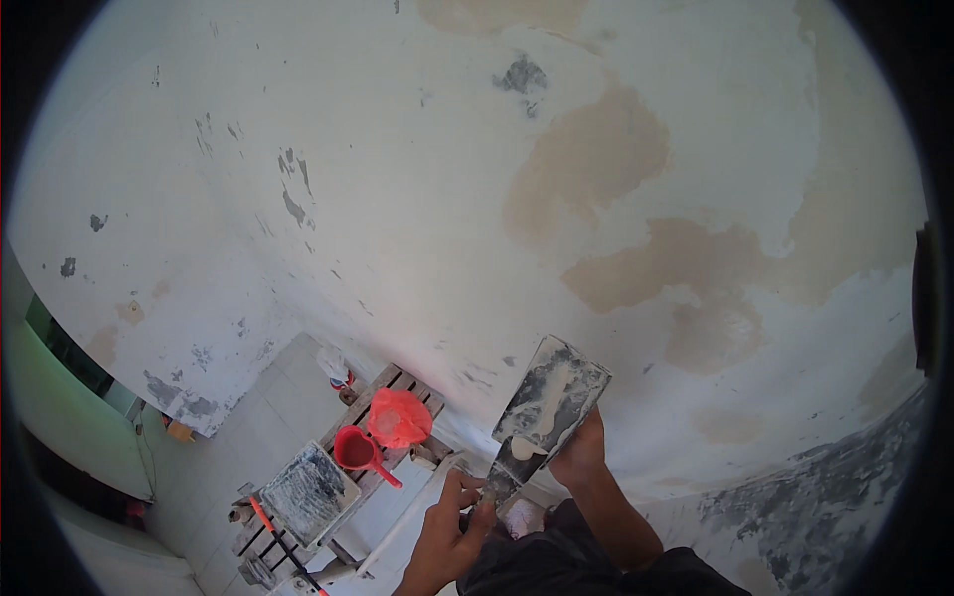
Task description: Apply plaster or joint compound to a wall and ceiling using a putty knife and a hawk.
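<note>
My right hand grips a rectangular plastering trowel from beneath. The trowel's dark face is turned up and smeared with pale putty. In my left hand is a putty knife, its fingers closed about the handle. A pale lump of putty sits at the knife's blade, which lies against the trowel's lower end. Behind both tools rises a pale wall with beige patches and dark bare spots.
At lower left, a slatted wooden stand holds a red dipper and a red plastic bag. A putty-crusted tray lies near an orange-and-black tool. Tiled floor extends leftward. Dark patches mark the lower right surface.
</note>
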`<state>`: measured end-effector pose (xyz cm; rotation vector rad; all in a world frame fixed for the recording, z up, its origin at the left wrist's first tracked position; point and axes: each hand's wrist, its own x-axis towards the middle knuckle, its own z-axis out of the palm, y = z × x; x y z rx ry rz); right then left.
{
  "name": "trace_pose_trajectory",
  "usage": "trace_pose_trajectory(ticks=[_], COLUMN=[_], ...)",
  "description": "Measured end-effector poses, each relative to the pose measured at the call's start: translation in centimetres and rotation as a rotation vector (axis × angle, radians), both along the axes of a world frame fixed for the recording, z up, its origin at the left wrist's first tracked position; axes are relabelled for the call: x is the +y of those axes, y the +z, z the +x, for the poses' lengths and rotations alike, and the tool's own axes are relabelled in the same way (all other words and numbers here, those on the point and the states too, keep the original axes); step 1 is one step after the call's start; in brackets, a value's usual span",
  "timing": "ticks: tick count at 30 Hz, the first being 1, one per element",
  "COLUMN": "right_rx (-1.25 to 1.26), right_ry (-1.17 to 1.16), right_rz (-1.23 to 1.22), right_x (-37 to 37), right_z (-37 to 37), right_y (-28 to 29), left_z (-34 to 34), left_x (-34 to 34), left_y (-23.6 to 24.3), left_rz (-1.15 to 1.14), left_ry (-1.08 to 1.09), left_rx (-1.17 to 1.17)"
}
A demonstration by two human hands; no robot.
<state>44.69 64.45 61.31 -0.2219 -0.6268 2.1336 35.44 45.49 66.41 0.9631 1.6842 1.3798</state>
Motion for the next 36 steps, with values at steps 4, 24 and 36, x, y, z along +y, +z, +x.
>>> trace_pose_trajectory(ticks=[4, 24, 36], right_rx=[0.004, 0.029, 0.061], right_ry=[0.022, 0.053, 0.102], right_rz=[-0.002, -0.224, 0.035], right_x=[-0.5, 0.7, -1.9], right_z=[0.1, 1.4, 1.6], right_y=[-1.0, -2.8, -3.2], left_z=[-0.3, -0.9, -1.4], left_x=[0.5, -0.5, 2.0], left_y=[0.4, -1.0, 0.4], left_rz=[-0.075, 0.067, -0.011], left_ry=[-0.024, -0.012, 0.013], left_rx=[-0.013, -0.294, -0.133])
